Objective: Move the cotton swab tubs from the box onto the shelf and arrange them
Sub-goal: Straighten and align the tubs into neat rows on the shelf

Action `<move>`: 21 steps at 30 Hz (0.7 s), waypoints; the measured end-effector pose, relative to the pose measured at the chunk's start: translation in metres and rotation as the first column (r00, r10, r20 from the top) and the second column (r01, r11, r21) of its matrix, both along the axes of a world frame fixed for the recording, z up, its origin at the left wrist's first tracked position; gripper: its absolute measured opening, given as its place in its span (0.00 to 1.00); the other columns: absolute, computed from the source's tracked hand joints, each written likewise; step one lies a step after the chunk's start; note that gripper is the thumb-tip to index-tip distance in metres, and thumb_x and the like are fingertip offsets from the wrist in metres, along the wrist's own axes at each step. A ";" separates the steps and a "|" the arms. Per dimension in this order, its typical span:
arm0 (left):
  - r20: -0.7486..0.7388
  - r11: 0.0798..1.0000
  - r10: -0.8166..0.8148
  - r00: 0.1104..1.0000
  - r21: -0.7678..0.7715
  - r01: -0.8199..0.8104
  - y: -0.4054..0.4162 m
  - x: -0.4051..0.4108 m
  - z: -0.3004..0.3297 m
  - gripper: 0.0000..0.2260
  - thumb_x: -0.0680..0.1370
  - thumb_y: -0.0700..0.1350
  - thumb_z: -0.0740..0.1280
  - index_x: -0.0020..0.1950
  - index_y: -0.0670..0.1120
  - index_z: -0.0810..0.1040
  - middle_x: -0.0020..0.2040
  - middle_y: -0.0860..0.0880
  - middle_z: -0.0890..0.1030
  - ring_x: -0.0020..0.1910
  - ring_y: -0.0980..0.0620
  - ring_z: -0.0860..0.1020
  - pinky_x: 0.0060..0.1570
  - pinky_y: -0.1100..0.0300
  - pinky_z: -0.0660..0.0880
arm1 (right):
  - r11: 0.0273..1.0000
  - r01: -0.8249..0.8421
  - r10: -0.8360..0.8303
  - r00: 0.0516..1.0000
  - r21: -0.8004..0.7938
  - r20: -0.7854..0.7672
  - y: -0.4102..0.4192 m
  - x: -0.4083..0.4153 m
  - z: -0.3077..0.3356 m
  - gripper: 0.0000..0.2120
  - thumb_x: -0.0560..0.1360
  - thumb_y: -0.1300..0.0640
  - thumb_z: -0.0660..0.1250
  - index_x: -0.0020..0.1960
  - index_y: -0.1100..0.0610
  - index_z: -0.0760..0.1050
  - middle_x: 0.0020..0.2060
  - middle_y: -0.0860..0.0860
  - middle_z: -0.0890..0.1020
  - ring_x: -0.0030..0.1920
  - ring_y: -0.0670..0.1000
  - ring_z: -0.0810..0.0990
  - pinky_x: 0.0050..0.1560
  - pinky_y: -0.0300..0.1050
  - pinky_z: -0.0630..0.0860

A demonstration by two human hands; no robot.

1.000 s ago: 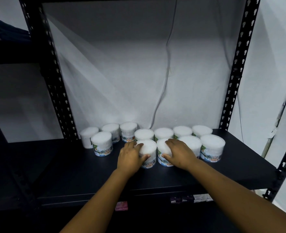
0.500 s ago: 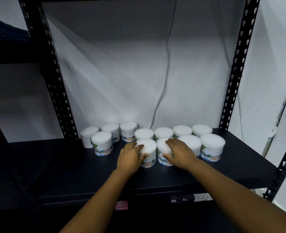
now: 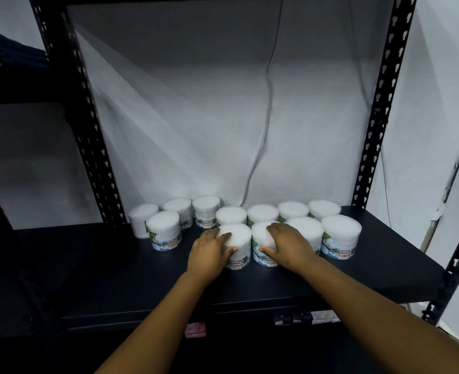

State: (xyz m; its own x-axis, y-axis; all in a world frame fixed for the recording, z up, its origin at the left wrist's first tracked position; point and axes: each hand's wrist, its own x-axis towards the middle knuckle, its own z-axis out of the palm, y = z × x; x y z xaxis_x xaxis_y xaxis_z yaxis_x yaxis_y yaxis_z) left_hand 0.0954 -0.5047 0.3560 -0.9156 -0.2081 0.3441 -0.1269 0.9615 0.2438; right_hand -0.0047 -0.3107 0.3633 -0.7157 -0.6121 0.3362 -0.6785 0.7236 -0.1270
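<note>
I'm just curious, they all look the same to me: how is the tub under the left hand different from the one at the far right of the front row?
The left-hand tub is gripped by the left hand; the far-right tub stands untouched. The left-hand tub sits mid-row, the far-right tub at the row's end. Both are upright white cotton-bud tubs on the black shelf.

two bare forearms came up from bottom of view, no sleeves visible anywhere along them. left hand (image 3: 209, 253) and right hand (image 3: 290, 248) were bare too: no gloves, no rings, no watch or bracelet at wrists. nails too dim to judge.
</note>
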 end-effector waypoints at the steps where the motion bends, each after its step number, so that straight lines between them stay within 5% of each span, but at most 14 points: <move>1: -0.002 1.000 -0.006 1.000 0.000 0.006 0.000 0.000 0.000 0.23 0.79 0.57 0.61 0.72 0.51 0.68 0.74 0.46 0.66 0.73 0.48 0.61 0.69 0.54 0.59 | 1.000 0.000 0.000 1.000 -0.002 0.005 0.000 0.000 0.000 0.23 0.74 0.43 0.66 0.60 0.59 0.72 0.57 0.55 0.77 0.58 0.55 0.74 0.58 0.47 0.69; 21: -0.028 1.000 0.015 1.000 0.012 -0.014 0.002 0.002 -0.001 0.26 0.77 0.60 0.62 0.73 0.51 0.67 0.74 0.46 0.64 0.73 0.48 0.60 0.70 0.53 0.59 | 1.000 -0.022 0.022 0.999 0.022 0.027 0.004 0.007 0.006 0.30 0.76 0.43 0.63 0.71 0.58 0.64 0.72 0.55 0.66 0.72 0.54 0.63 0.71 0.44 0.58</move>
